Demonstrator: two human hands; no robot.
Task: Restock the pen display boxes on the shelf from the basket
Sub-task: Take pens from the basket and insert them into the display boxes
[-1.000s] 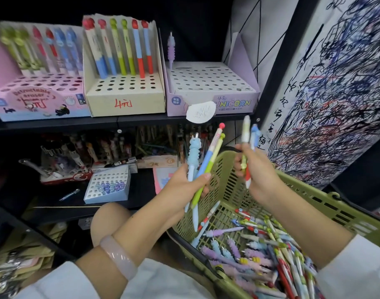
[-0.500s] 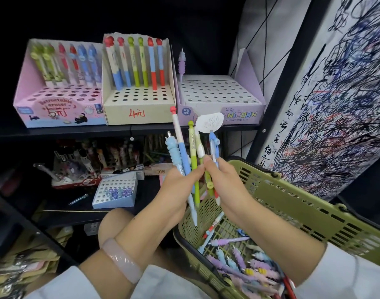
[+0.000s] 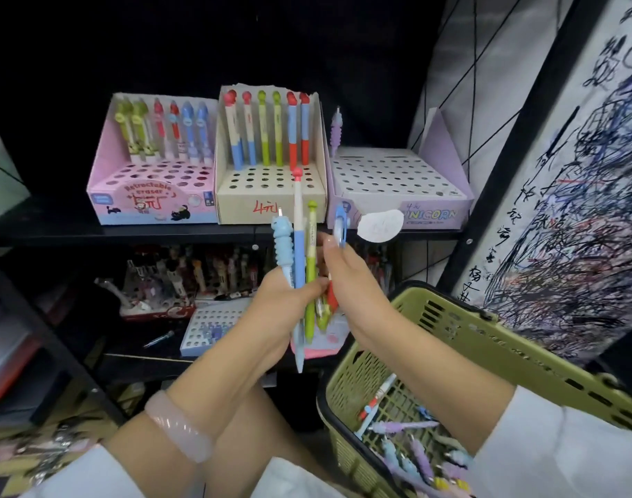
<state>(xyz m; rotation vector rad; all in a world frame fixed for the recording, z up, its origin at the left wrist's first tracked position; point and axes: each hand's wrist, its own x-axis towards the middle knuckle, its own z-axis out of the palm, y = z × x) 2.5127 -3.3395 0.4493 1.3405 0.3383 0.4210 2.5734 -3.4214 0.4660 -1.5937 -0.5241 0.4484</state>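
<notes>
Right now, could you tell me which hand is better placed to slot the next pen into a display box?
Probably the right hand: it pinches just one blue pen below the purple box, while the left hand grips the bundle of pens.

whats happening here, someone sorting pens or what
A person is restocking pens. Their left hand grips a small bunch of pens upright in front of the shelf, and the right hand pinches a blue clip pen beside that bunch. On the shelf stand three display boxes: the pink box and the cream box each hold a back row of pens, while the purple box holds just one. The green basket at lower right has loose pens in it.
</notes>
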